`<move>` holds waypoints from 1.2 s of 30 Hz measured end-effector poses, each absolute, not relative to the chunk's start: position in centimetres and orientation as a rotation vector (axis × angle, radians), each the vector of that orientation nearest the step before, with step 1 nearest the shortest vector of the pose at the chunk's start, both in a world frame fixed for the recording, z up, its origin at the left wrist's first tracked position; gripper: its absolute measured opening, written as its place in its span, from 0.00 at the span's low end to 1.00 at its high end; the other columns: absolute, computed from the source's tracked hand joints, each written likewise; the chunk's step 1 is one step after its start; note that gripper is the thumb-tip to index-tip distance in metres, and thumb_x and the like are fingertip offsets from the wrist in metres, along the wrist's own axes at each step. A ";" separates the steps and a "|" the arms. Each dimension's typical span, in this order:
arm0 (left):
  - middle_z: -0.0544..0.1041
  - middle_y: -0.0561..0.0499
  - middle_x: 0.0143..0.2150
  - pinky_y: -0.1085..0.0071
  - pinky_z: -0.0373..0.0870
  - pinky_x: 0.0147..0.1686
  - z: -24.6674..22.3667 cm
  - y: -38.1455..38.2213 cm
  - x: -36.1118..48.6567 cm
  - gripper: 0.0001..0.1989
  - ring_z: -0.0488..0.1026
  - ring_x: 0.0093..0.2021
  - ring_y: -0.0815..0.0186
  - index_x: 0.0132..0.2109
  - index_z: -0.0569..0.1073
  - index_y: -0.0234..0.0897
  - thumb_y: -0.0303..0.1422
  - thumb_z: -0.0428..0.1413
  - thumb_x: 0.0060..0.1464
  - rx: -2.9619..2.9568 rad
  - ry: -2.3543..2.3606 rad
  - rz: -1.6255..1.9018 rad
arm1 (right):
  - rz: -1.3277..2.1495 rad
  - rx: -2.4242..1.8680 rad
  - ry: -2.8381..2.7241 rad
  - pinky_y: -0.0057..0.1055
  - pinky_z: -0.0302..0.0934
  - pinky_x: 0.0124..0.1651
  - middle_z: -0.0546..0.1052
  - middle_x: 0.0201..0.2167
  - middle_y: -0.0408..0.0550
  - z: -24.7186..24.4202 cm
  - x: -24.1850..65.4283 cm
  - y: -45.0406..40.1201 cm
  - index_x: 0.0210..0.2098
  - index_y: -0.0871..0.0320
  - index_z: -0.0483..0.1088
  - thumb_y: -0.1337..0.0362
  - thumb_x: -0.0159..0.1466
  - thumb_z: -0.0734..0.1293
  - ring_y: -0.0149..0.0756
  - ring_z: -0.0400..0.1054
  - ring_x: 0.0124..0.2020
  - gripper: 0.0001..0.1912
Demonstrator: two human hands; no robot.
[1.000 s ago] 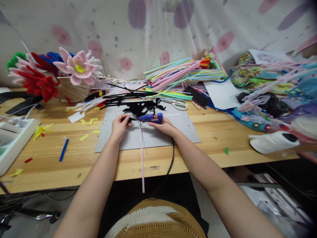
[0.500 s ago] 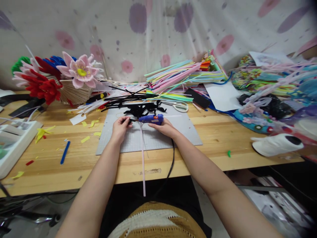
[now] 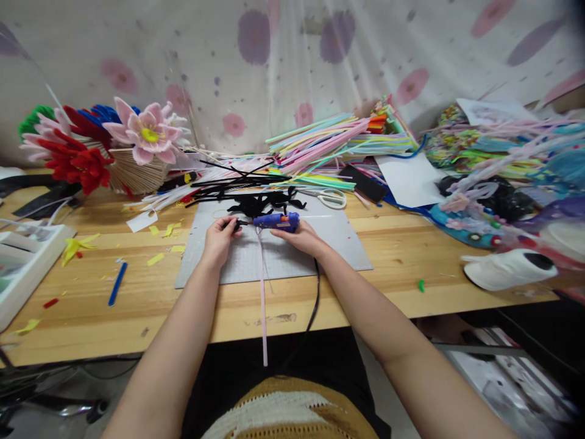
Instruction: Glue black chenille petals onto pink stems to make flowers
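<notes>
My right hand (image 3: 301,238) is wrapped round a blue hot glue gun (image 3: 276,221), whose nozzle points left and whose clear glue stick juts out to the right. In my left hand (image 3: 222,236) a small black fuzzy piece (image 3: 236,226) is pinched, close to the nozzle; whether the two touch I cannot tell. Just beyond the gun lie several black fuzzy shapes (image 3: 251,205) on a grey board (image 3: 196,265). Below the gun, a pale pink stick (image 3: 262,292) crosses the board and reaches past the table's front edge.
Scissors (image 3: 332,198) lie on the board's far right. Behind are black pipe cleaners (image 3: 219,190) and pastel pipe cleaners (image 3: 324,143). Fuzzy flowers (image 3: 146,133) stand at the left, near a white power strip (image 3: 41,268). A white thread cone (image 3: 507,268) lies right. The gun's black cord (image 3: 316,299) hangs over the edge.
Both hands keep nearly the same pose, with the glue gun still beside the black piece. The whole view has shifted very slightly.
</notes>
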State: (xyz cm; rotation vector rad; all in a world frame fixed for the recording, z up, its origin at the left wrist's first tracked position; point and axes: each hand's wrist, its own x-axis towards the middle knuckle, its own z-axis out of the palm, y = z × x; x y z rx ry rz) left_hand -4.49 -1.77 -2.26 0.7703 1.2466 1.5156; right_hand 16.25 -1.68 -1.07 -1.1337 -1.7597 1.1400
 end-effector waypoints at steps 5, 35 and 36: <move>0.71 0.54 0.27 0.79 0.67 0.23 -2.3 -1.8 -4.5 0.08 0.69 0.23 0.76 0.31 0.71 0.32 0.29 0.61 0.40 0.765 1.230 1.524 | 1.121 -1.129 -1.739 0.31 0.61 0.40 0.76 0.33 0.45 -0.8 16.0 -1.9 0.38 0.58 0.73 0.49 0.50 0.68 0.34 0.68 0.34 0.22; 0.71 0.54 0.27 0.78 0.66 0.24 -2.1 -1.8 -4.4 0.07 0.68 0.24 0.75 0.30 0.71 0.33 0.28 0.61 0.40 0.700 1.196 1.513 | 1.129 -1.098 -1.750 0.30 0.61 0.38 0.76 0.32 0.45 -0.5 15.8 -2.0 0.39 0.59 0.73 0.50 0.51 0.67 0.34 0.68 0.33 0.22; 0.71 0.54 0.27 0.78 0.66 0.24 -2.1 -1.9 -4.4 0.07 0.68 0.24 0.75 0.30 0.71 0.33 0.28 0.61 0.40 0.705 1.197 1.510 | 1.132 -1.106 -1.759 0.30 0.61 0.38 0.76 0.31 0.45 -0.5 15.8 -2.0 0.39 0.59 0.73 0.50 0.51 0.67 0.34 0.68 0.32 0.22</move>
